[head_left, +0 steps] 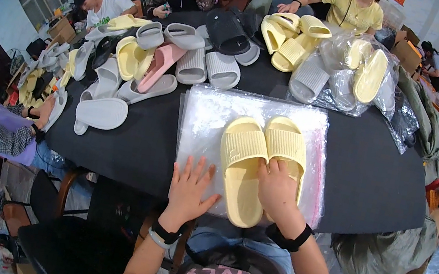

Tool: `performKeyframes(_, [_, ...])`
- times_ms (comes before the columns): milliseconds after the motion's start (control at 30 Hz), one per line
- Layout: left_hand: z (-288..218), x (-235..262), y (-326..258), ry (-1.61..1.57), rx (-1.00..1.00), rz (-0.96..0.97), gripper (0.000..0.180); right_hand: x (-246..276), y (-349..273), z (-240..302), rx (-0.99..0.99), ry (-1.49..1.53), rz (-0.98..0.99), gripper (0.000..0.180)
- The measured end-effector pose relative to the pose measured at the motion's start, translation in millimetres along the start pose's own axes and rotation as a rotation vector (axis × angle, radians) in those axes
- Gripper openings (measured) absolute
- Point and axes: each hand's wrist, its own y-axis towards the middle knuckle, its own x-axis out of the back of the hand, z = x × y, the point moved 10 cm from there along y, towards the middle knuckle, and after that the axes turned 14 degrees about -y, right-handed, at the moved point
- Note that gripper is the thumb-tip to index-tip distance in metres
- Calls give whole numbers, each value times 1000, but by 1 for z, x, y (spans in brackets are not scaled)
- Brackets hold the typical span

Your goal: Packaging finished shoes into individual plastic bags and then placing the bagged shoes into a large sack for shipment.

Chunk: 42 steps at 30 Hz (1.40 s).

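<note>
A pair of pale yellow slide slippers lies side by side, toes pointing away from me, on a stack of clear plastic bags (203,128). My right hand (279,190) is over the right slipper (287,140), its fingers reaching in at the strap's near edge and gripping there; the fingertips are partly hidden. The left slipper (241,185) rests beside it, close to my right thumb. My left hand (191,188) lies flat with fingers spread on the near left part of the bag stack, touching no slipper.
Grey, yellow and pink slippers (163,65) are heaped at the far left of the black table (370,181). A black slipper (227,31) sits at the back. Farther right, grey and yellow slippers lie among crumpled clear plastic (395,103). Several people are around the table; a black chair (73,234) stands near left.
</note>
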Motion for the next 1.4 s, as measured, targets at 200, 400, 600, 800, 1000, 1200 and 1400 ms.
performKeyframes(200, [-2, -6, 2, 38, -44, -20, 71, -7, 1, -8, -9, 75, 29, 44])
performKeyframes(400, [-1, 11, -2, 2, 5, -68, 76, 32, -30, -49, -25, 739, -77, 39])
performKeyframes(600, [-87, 71, 17, -318, -146, -263, 58, 8, -83, -107, -364, 944, -268, 51])
performKeyframes(800, [-153, 39, 71, -175, -220, 5, 57, -50, -89, -97, -397, 1190, -102, 58])
performKeyframes(1000, [-140, 20, 88, -61, -300, -65, 53, -58, -92, -96, -421, 1293, -112, 59])
performKeyframes(1200, [-105, 55, 86, -65, -196, -134, 37, -65, -96, -91, -414, 1301, -92, 61])
performKeyframes(1400, [11, 148, 102, -246, 97, -212, 35, -51, -96, -89, -389, 1227, -54, 63])
